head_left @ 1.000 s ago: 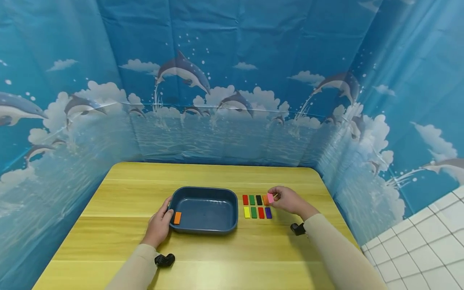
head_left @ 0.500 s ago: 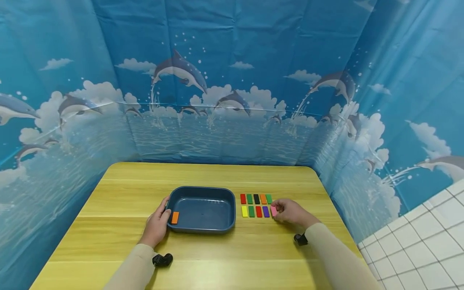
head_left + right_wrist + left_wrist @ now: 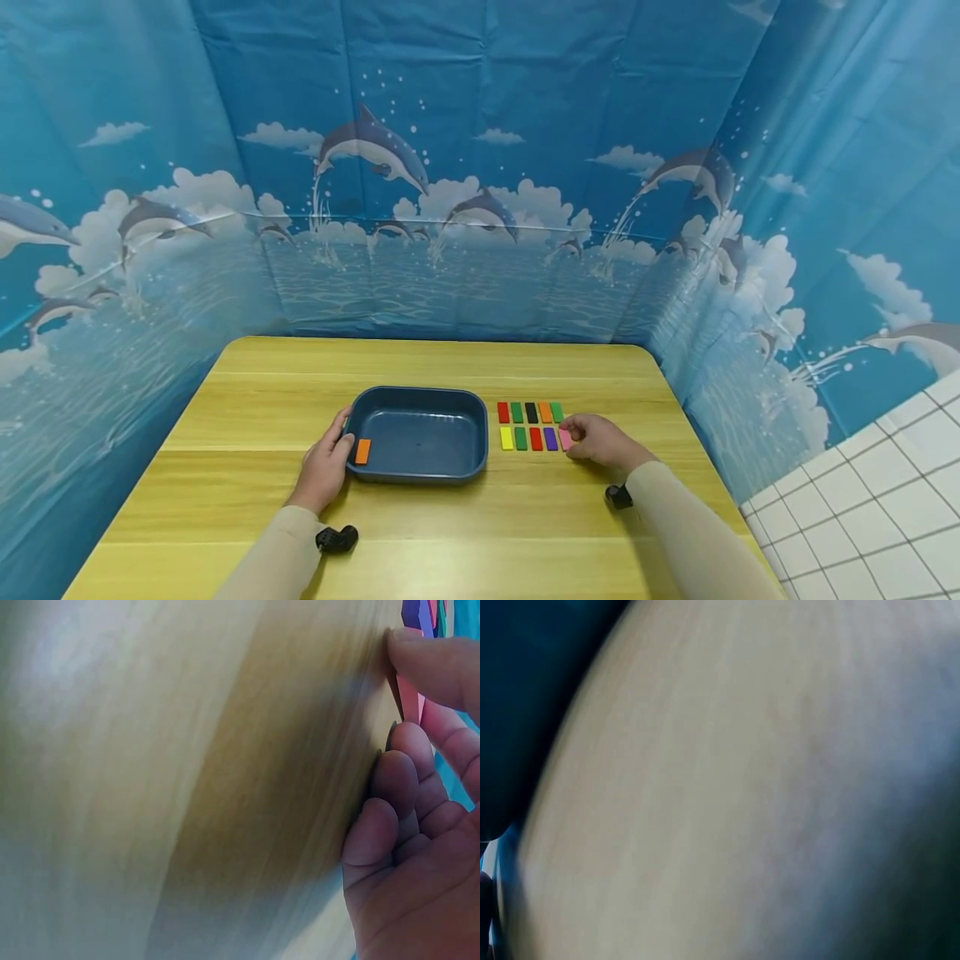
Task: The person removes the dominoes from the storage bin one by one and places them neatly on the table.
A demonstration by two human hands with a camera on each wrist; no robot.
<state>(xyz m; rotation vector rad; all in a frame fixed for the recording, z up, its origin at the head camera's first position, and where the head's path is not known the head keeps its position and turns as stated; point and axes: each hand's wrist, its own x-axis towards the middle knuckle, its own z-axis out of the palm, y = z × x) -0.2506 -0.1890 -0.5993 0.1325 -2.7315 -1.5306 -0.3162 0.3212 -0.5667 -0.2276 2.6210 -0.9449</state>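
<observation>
A dark blue plastic basin (image 3: 423, 446) sits on the table, and my left hand (image 3: 322, 468) grips its left rim with the thumb over the edge. Inside the basin at the left lies an orange rectangular block (image 3: 363, 451). To the right, my right hand (image 3: 606, 442) pinches a pink rectangular block (image 3: 566, 440) between thumb and fingers, at the right end of the nearer row. In the right wrist view the pink block (image 3: 409, 694) is partly covered by the thumb, beside the purple block (image 3: 415, 613). The left wrist view shows only the basin's dark side (image 3: 532, 690) and blurred tabletop.
Two rows of coloured blocks stand right of the basin. The farther runs from a red block (image 3: 503, 412) to a green block (image 3: 557, 412); the nearer starts with a yellow block (image 3: 507, 438). A dolphin-print curtain (image 3: 465, 283) hangs behind the wooden table (image 3: 420, 542).
My right hand has brought the pink block from the farther row's right end down to the nearer row's right end, beside the purple one. The left hand stays on the basin.
</observation>
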